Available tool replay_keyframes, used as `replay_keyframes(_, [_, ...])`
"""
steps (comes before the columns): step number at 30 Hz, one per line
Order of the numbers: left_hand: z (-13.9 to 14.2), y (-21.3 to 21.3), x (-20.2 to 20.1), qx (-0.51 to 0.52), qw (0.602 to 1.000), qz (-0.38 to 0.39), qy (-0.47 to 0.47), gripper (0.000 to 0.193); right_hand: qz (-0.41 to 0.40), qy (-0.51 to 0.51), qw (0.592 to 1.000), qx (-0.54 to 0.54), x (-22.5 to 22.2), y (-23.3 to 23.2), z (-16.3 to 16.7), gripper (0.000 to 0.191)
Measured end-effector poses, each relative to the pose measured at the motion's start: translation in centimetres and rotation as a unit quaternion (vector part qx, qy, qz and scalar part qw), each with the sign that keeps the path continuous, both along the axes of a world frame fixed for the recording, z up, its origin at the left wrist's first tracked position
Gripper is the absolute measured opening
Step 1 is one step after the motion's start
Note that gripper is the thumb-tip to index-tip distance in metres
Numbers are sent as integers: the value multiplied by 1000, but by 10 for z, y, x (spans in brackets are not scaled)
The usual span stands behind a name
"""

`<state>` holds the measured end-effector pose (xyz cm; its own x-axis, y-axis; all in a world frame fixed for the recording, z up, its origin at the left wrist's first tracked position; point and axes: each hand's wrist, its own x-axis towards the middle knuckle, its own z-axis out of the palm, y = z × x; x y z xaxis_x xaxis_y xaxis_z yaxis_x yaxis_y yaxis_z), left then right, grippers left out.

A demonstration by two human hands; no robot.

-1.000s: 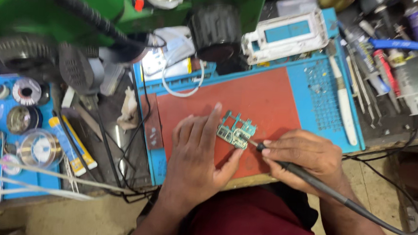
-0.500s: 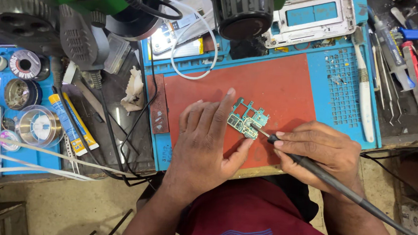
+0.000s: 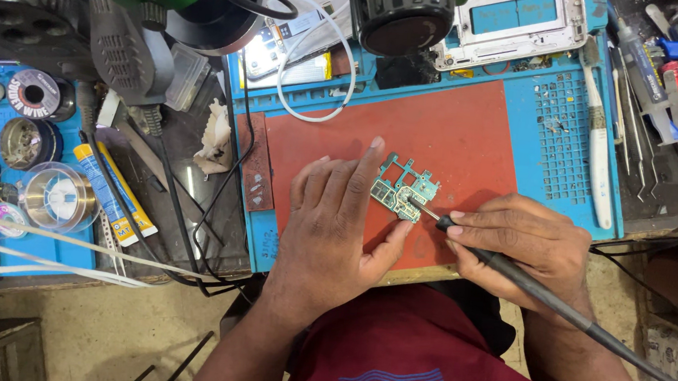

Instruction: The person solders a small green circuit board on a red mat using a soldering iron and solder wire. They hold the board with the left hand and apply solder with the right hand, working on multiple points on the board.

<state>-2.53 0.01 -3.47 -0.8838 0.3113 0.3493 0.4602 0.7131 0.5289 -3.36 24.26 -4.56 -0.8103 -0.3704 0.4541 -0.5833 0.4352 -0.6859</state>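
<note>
Your hands have barely shifted: left hand [image 3: 336, 229] pins the circuit board [image 3: 403, 190]; right hand [image 3: 528, 245] fingers grip the soldering iron [image 3: 507, 267], its tip on the board, soldering unfinished.

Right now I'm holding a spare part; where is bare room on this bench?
The red mat is bare above the circuit board, below the dismantled phone. Crowded: tool rack at right, spools and tubes at left.

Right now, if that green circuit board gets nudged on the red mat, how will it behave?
Probably light: the circuit board is thin with cut-out gaps, so it would likely slide or lift unless the left hand pins it. Likely stiff, lying flat without sagging. Probably fragile: fine parts cover it where the soldering iron in the right hand touches.
</note>
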Motion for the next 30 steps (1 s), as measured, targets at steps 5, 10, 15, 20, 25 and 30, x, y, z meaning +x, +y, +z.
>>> replay_keyframes(5, [0, 1, 0, -1, 1000, 1, -8, 87, 7, 5, 1000, -5, 0, 0, -1, 22])
replay_keyframes(10, [0, 0, 1, 1, 1000, 0, -1, 88, 4, 2, 1000, -3, 1, -2, -1, 22])
replay_keyframes(15, [0, 0, 0, 2, 1000, -2, -7, 88, -2, 4, 1000, -11, 0, -1, -1, 23])
replay_keyframes(20, [0, 1, 1, 0, 1000, 1, -8, 87, 4, 8, 1000, -8, 0, 0, -2, 23])
replay_keyframes(25, [0, 0, 0, 1, 1000, 0, -6, 88, 0, 8, 1000, -8, 1, -1, -1, 23])
replay_keyframes(30, [-1, 1, 0, -1, 1000, 1, -12, 87, 7, -2, 1000, -4, 1, -1, 0, 22])
